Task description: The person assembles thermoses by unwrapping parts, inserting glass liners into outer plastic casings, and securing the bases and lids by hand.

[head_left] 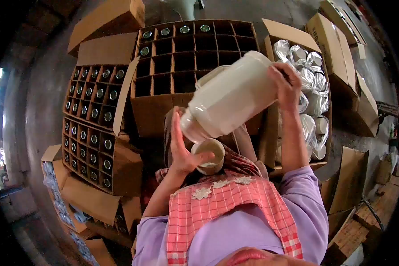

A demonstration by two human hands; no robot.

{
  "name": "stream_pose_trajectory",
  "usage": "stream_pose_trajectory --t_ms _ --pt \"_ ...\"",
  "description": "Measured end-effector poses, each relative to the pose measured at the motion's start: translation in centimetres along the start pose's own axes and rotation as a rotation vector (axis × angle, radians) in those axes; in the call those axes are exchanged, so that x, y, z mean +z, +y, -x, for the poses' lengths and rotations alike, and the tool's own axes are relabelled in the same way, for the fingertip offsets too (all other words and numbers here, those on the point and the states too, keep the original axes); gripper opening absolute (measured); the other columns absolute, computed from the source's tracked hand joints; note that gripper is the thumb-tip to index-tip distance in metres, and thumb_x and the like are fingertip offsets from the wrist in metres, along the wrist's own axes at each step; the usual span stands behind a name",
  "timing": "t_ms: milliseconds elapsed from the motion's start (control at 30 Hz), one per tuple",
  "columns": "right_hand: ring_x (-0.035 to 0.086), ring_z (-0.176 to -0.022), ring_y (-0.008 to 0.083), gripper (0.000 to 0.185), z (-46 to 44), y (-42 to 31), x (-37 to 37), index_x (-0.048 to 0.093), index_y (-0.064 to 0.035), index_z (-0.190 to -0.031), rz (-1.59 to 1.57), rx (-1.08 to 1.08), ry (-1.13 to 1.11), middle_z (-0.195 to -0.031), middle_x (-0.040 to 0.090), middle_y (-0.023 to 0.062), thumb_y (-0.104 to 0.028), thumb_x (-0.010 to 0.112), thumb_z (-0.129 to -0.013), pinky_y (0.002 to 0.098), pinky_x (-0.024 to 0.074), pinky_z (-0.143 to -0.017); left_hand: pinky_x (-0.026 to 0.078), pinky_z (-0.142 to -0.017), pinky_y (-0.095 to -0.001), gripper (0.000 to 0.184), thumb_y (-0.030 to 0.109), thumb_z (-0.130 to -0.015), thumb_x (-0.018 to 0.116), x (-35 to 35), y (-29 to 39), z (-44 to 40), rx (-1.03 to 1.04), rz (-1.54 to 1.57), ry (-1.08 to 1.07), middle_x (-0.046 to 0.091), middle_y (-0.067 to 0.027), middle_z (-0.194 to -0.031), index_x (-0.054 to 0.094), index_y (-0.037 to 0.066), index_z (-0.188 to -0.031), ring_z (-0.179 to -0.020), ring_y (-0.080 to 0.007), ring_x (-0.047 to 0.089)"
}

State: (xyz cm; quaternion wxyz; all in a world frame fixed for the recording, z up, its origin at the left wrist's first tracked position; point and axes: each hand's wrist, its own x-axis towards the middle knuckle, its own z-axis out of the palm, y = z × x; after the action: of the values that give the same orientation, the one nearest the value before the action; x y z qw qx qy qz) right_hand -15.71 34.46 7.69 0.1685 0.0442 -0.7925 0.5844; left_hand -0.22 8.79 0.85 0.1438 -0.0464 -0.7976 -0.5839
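Note:
A large white jug (235,95) with a side handle is tilted, its narrower neck pointing down to the left. My right hand (288,84) grips it at the raised base end. Below the neck, at my lap, is an off-white round cup (208,156) with something pale inside. My left hand (182,150) is beside the neck with its fingers stretched upward. Its thumb reaches across the cup's opening. Whether those fingers touch the jug I cannot tell. A divided cardboard box (164,108) stands just beyond the jug, with several glass-like tops in its far cells.
To the left, divided boxes (91,128) hold rows of similar tops. On the right, an open carton (270,146) contains white pieces wrapped in clear plastic (314,82). Further cartons (334,53) stand at the far right, and wooden boards (354,230) lie lower right.

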Motion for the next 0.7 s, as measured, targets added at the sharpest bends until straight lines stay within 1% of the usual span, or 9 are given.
stream_pose_trajectory --t_ms 67,100,267,300,400,467,533,567,700 --pt "0.055 -0.075 0.0118 0.011 -0.3 -0.7 2.2 0.065 0.0000 -0.085 -0.123 0.045 -0.018 -0.080 0.060 0.0032 -0.007 0.065 -0.075 0.0222 0.0420 -0.070 0.037 -0.097 -0.0387 0.101 0.027 -0.056 0.084 -0.3 -1.2 -2.1 0.008 -0.034 0.123 0.041 -0.0161 -0.128 0.026 0.001 -0.134 -0.112 -0.0304 0.047" --pt "0.055 -0.078 0.0121 0.012 -0.4 -1.3 3.0 0.065 -0.0006 -0.085 -0.118 -0.055 -0.044 -0.083 0.059 0.0032 -0.001 0.063 -0.073 0.0222 0.0413 -0.071 0.044 -0.089 -0.0379 0.086 0.007 -0.054 0.081 0.0 -0.2 -3.0 -0.212 0.489 0.244 0.046 -0.0122 -0.120 0.036 0.004 -0.127 -0.102 -0.0275 0.052" --pt "0.055 -0.090 0.0146 0.020 -1.7 -2.1 6.2 0.065 -0.0009 -0.086 -0.529 -0.366 -0.415 -0.090 0.058 0.0072 0.002 0.065 -0.067 0.0255 0.0440 -0.081 0.042 -0.091 -0.0414 0.049 0.033 -0.083 0.051 -2.3 -4.9 -4.8 -0.488 1.056 0.492 0.049 -0.0124 -0.118 0.041 0.008 -0.125 -0.108 -0.0271 0.050" --pt "0.055 -0.099 0.0185 0.029 -3.1 -2.2 6.2 0.065 -0.0010 -0.098 -0.636 -0.496 -0.638 -0.101 0.060 0.0105 -0.012 0.068 -0.071 0.0307 0.0409 -0.092 0.042 -0.092 -0.0421 0.048 0.038 -0.087 0.045 -3.1 -5.0 -5.4 -0.585 1.123 0.534 0.049 -0.0128 -0.118 0.042 0.008 -0.124 -0.109 -0.0274 0.050" --pt "0.053 -0.106 0.0216 0.043 -4.7 -1.5 6.8 0.060 0.0008 -0.109 -0.714 -0.145 -0.570 -0.113 0.058 0.0127 -0.031 0.061 -0.080 0.0343 0.0368 -0.096 0.042 -0.091 -0.0424 0.052 0.040 -0.086 0.043 -6.6 -8.8 -5.7 -0.298 0.759 0.535 0.049 -0.0135 -0.119 0.043 0.002 -0.121 -0.111 -0.0272 0.049" --pt "0.052 -0.108 0.0215 0.059 -5.4 0.7 8.7 0.057 0.0035 -0.113 -0.564 0.233 -0.568 -0.116 0.057 0.0124 -0.048 0.040 -0.089 0.0335 0.0349 -0.097 0.043 -0.088 -0.0391 0.056 0.035 -0.078 0.055 -7.0 -9.7 -6.5 -0.161 0.601 0.512 0.050 -0.0126 -0.117 0.044 -0.001 -0.120 -0.105 -0.0268 0.051" --pt "0.056 -0.102 0.0236 0.059 -5.6 0.9 9.3 0.061 0.0037 -0.107 -0.438 0.159 -0.514 -0.106 0.062 0.0129 -0.048 0.038 -0.090 0.0348 0.0367 -0.094 0.043 -0.086 -0.0378 0.059 0.032 -0.073 0.061 -6.6 -7.9 -8.1 -0.053 0.376 0.512 0.050 -0.0123 -0.116 0.044 -0.001 -0.119 -0.102 -0.0264 0.052" --pt "0.059 -0.094 0.0247 0.058 -6.1 2.5 9.4 0.065 0.0029 -0.098 -0.735 0.075 -0.532 -0.093 0.065 0.0128 -0.047 0.037 -0.091 0.0359 0.0386 -0.090 0.043 -0.085 -0.0372 0.061 0.030 -0.070 0.066 -8.8 -15.0 -6.1 -0.219 0.636 0.598 0.051 -0.0119 -0.112 0.045 0.000 -0.118 -0.098 -0.0253 0.052" --pt "0.056 -0.100 0.0263 0.065 -7.4 6.8 10.7 0.064 -0.0016 -0.101 -0.520 0.151 -0.487 -0.107 0.061 0.0123 -0.054 0.028 -0.091 0.0383 0.0334 -0.096 0.043 -0.084 -0.0378 0.061 0.030 -0.068 0.067 -7.3 -10.6 -8.5 -0.171 0.519 0.542 0.052 -0.0113 -0.109 0.045 0.000 -0.117 -0.099 -0.0249 0.052"
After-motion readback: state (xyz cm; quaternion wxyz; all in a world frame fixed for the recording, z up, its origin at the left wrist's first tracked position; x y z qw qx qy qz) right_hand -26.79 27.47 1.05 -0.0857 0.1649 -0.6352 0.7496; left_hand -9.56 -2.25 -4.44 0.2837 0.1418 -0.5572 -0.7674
